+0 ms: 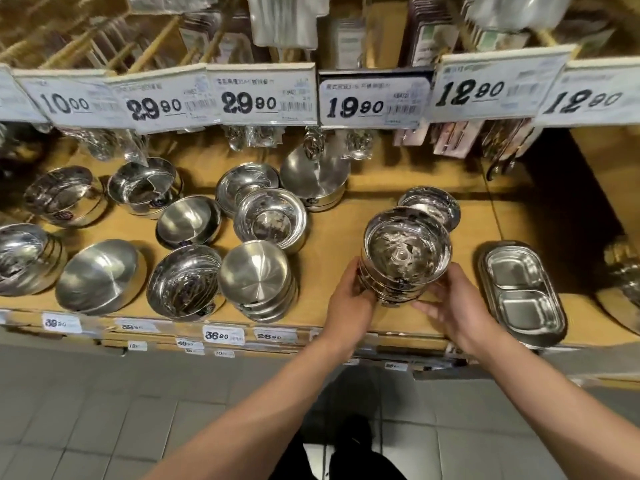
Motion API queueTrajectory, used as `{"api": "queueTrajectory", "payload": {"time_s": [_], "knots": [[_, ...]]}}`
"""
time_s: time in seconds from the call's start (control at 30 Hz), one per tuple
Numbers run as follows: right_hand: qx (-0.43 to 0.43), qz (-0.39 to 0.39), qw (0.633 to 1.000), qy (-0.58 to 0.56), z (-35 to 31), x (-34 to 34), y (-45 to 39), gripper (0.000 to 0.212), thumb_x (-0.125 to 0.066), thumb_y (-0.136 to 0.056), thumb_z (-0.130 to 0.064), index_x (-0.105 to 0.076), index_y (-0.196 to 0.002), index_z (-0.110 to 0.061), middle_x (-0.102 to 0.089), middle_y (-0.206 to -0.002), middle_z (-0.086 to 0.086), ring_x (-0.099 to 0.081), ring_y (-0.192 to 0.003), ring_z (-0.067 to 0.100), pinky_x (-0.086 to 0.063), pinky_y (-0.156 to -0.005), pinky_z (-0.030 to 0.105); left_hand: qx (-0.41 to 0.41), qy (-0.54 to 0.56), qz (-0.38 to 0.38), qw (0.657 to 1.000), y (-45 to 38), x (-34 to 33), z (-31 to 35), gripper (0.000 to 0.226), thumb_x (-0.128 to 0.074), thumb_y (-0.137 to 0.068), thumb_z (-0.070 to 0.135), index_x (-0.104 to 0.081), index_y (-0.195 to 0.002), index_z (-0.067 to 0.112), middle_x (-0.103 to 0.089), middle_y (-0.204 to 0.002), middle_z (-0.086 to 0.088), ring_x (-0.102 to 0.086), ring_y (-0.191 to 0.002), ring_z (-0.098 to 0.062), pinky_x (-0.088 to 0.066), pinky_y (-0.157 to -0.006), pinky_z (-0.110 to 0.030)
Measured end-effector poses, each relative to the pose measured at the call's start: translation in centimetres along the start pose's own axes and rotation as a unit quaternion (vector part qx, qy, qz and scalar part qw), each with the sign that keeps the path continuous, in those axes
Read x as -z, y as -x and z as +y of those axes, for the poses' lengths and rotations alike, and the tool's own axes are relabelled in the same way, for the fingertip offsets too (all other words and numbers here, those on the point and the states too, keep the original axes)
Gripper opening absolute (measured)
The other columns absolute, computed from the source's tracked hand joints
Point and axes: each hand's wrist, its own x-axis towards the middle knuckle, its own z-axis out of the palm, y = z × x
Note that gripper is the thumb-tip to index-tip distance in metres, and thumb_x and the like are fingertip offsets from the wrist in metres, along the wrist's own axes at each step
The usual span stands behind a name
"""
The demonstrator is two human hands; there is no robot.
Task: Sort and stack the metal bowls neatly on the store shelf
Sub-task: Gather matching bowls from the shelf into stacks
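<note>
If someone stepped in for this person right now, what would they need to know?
Left hand and right hand both grip a stack of nested bowls from either side, at the shelf front.
Another small bowl stack sits just behind it; a two-part tray lies to the right.
Done: several stacks formed.
Left: the bowls on the left lie tilted and scattered in mixed sizes; they need sorting and straightening.

Store aisle with grey tiled floor (121, 410), a wooden shelf (332, 237) with small price labels along its front edge, and bigger price tags (266, 95) overhead under hanging packaged goods (284, 22).
</note>
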Motion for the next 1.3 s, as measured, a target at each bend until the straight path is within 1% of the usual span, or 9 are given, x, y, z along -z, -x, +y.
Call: {"api": "queueTrajectory", "payload": {"time_s": [0.17, 0.3, 0.47, 0.6, 0.7, 0.83, 0.9, 1.07, 1.3], "knots": [[0.000, -0.002, 1.000, -0.001, 0.1, 1.4, 0.4, 0.031, -0.031, -0.109, -0.036, -0.062, -0.109, -0.032, -0.069, -0.113, -0.006, -0.062, -0.111, 0.015, -0.055, -0.096, 0.045, 0.014, 0.002, 0.008, 1.000, 0.2, -1.1, 0.0, 0.054, -0.055, -0.080, 0.015, -0.060, -0.120, 0.052, -0.068, -0.128, 0.014, -0.059, -0.127, -0.016, -0.045, -0.112, -0.047], [-0.003, 0.000, 1.000, -0.015, 0.3, 1.6, 0.5, 0.031, -0.032, -0.109, -0.038, -0.062, -0.112, -0.036, -0.066, -0.119, -0.010, -0.059, -0.117, 0.013, -0.051, -0.102, 0.049, 0.024, 0.002, -0.007, 1.000, 0.4, -0.4, 0.1, 0.052, -0.051, -0.094, 0.002, -0.059, -0.128, 0.041, -0.070, -0.122, 0.018, -0.062, -0.123, -0.013, -0.048, -0.110, -0.045], [-0.052, 0.085, 0.991, -0.084, 3.1, 1.7, 2.1, 0.035, -0.036, -0.108, -0.029, -0.058, -0.131, -0.014, -0.061, -0.120, 0.008, -0.058, -0.110, 0.020, -0.060, -0.081, 0.041, 0.108, -0.015, -0.003, 0.994, 2.4, 3.4, -0.7, 0.040, -0.050, -0.099, -0.003, -0.062, -0.132, 0.017, -0.068, -0.125, -0.003, -0.067, -0.113, -0.025, -0.057, -0.095, -0.034], [-0.114, 0.004, 0.992, -0.056, 7.1, -0.4, 6.1, 0.039, -0.038, -0.108, -0.029, -0.054, -0.141, -0.014, -0.064, -0.129, 0.011, -0.062, -0.115, 0.022, -0.058, -0.078, 0.040, 0.171, -0.001, 0.063, 0.983, 5.7, 9.6, -2.2, 0.031, -0.050, -0.096, -0.008, -0.073, -0.104, 0.012, -0.073, -0.108, -0.005, -0.071, -0.082, -0.011, -0.061, -0.073, -0.025], [-0.131, -0.060, 0.989, -0.024, 7.0, -4.1, 6.3, 0.034, -0.045, -0.107, -0.030, -0.056, -0.134, -0.014, -0.067, -0.124, 0.011, -0.065, -0.114, 0.025, -0.059, -0.080, 0.040, 0.177, 0.014, 0.162, 0.971, 7.0, 14.4, -2.7, 0.025, -0.049, -0.098, -0.006, -0.071, -0.101, 0.006, -0.076, -0.104, -0.013, -0.071, -0.075, -0.011, -0.058, -0.063, -0.022], [-0.081, -0.126, 0.988, 0.042, 5.2, -9.8, 4.6, 0.035, -0.046, -0.107, -0.031, -0.047, -0.140, -0.020, -0.053, -0.141, 0.010, -0.057, -0.121, 0.022, -0.058, -0.091, 0.042, 0.102, 0.008, 0.222, 0.970, 6.7, 17.5, -1.7, 0.016, -0.050, -0.101, 0.003, -0.061, -0.113, 0.007, -0.070, -0.115, -0.025, -0.068, -0.096, -0.032, -0.058, -0.088, -0.042], [-0.069, -0.133, 0.987, 0.065, 4.6, -12.3, 3.7, 0.045, -0.044, -0.108, -0.030, -0.038, -0.152, -0.023, -0.044, -0.151, 0.008, -0.051, -0.127, 0.022, -0.056, -0.095, 0.043, 0.075, -0.018, 0.221, 0.972, 6.1, 17.6, -1.0, 0.030, -0.053, -0.100, 0.004, -0.060, -0.128, 0.012, -0.070, -0.120, -0.018, -0.065, -0.108, -0.041, -0.051, -0.102, -0.053], [-0.068, -0.152, 0.983, 0.076, 4.6, -15.9, 2.7, 0.050, -0.044, -0.108, -0.036, -0.032, -0.156, -0.029, -0.032, -0.163, 0.000, -0.039, -0.143, 0.024, -0.053, -0.100, 0.045, 0.038, -0.012, 0.206, 0.978, 4.5, 16.8, -0.4, 0.045, -0.047, -0.095, -0.010, -0.067, -0.123, 0.020, -0.077, -0.104, -0.001, -0.066, -0.094, -0.029, -0.052, -0.085, -0.045], [-0.063, -0.130, 0.987, 0.070, 5.3, -15.9, 2.5, 0.045, -0.040, -0.109, -0.030, -0.038, -0.154, -0.024, -0.041, -0.157, 0.004, -0.044, -0.140, 0.023, -0.052, -0.101, 0.042, 0.034, -0.013, 0.187, 0.982, 4.8, 17.0, -0.3, 0.046, -0.052, -0.096, -0.005, -0.063, -0.127, 0.027, -0.076, -0.112, 0.006, -0.068, -0.107, -0.028, -0.053, -0.096, -0.048]]}}
